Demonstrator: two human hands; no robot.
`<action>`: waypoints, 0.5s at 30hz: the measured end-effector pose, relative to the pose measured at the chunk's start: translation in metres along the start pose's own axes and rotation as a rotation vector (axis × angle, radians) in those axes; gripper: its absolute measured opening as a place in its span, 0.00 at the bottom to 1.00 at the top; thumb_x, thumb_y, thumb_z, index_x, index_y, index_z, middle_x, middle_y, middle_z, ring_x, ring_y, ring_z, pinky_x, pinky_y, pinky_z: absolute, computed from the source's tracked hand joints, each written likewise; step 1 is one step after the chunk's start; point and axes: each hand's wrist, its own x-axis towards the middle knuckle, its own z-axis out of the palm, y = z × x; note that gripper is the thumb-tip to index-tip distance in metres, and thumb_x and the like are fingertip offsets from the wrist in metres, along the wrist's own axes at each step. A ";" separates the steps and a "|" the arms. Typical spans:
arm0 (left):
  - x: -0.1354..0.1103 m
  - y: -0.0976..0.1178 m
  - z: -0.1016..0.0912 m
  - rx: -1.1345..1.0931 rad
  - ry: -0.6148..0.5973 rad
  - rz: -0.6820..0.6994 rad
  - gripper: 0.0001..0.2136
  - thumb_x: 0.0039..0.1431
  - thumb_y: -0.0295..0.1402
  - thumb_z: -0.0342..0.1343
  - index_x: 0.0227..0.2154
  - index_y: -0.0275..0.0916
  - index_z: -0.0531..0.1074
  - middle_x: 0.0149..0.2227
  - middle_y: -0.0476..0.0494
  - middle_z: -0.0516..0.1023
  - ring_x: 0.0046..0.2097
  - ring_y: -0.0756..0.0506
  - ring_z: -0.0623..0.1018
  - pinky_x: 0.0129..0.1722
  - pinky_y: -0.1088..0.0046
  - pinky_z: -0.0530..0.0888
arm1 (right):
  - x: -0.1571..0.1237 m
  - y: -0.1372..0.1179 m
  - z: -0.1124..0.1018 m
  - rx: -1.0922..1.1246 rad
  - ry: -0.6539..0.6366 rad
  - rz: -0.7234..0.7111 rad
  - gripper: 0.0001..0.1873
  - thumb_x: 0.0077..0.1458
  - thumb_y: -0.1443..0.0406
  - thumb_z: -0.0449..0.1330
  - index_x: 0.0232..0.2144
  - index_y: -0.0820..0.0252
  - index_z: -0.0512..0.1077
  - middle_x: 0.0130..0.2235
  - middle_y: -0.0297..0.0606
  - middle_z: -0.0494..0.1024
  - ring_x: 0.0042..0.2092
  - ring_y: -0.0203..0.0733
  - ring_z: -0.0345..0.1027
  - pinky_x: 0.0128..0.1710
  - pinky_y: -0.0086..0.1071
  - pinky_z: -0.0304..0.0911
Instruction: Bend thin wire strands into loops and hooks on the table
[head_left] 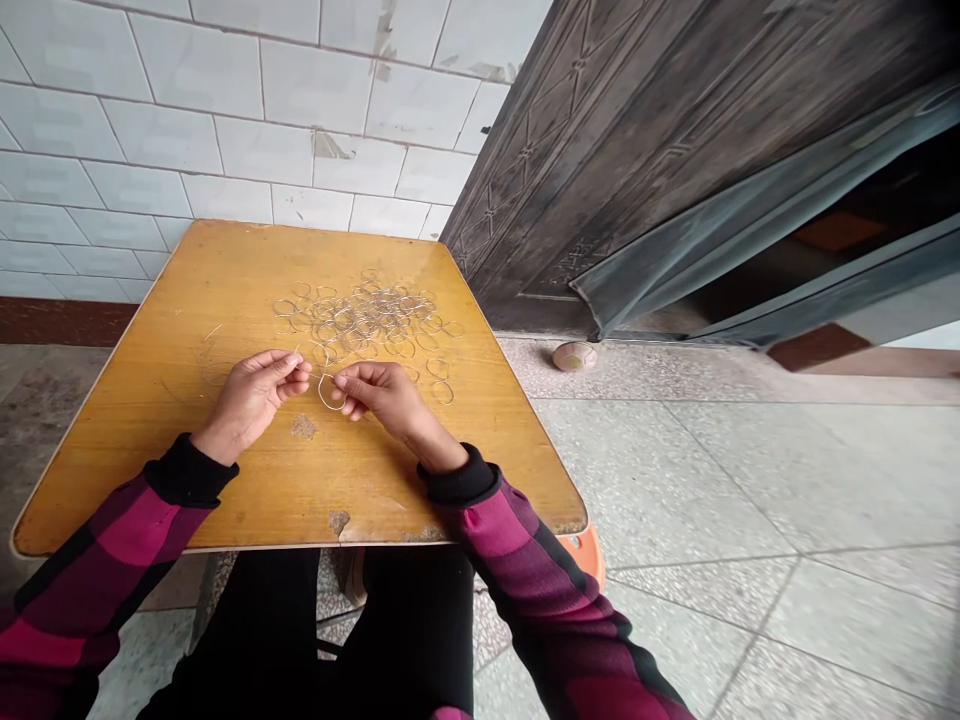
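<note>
My left hand (255, 392) and my right hand (379, 390) rest close together on a small worn wooden table (225, 490). Both are closed in a pinch. Between them hangs a thin wire loop (328, 392); the right fingers grip one end and the left fingers seem to pinch a thin wire end. Just beyond the hands lies a spread pile of several thin wire rings (367, 315), with a few loose rings (441, 380) to the right of my right hand.
A white tiled wall (225, 130) stands behind the table and a dark carved door (675, 150) to the right. A small round stone-like object (574, 356) lies on the tiled floor. An orange stool edge (585, 550) shows below the table's near right corner.
</note>
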 end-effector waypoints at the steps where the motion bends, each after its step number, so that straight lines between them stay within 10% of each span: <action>1: -0.001 0.000 -0.001 0.046 -0.001 0.022 0.10 0.47 0.33 0.66 0.30 0.32 0.75 0.32 0.43 0.78 0.33 0.51 0.76 0.34 0.74 0.75 | 0.000 0.000 0.000 0.024 -0.003 0.021 0.19 0.47 0.51 0.66 0.28 0.63 0.73 0.26 0.33 0.76 0.23 0.29 0.67 0.22 0.25 0.64; 9: -0.007 0.007 -0.008 0.990 -0.075 0.746 0.08 0.55 0.30 0.60 0.39 0.41 0.77 0.53 0.40 0.71 0.46 0.44 0.76 0.46 0.62 0.76 | 0.001 0.001 0.001 -0.044 0.087 0.008 0.17 0.48 0.54 0.65 0.26 0.63 0.71 0.23 0.31 0.74 0.22 0.29 0.66 0.21 0.24 0.63; 15: -0.002 0.003 -0.018 1.232 -0.148 0.857 0.07 0.60 0.29 0.55 0.37 0.40 0.77 0.51 0.38 0.73 0.48 0.42 0.75 0.47 0.60 0.74 | 0.000 0.001 0.003 -0.021 0.065 0.018 0.17 0.48 0.54 0.65 0.26 0.63 0.71 0.23 0.32 0.74 0.21 0.28 0.66 0.22 0.24 0.63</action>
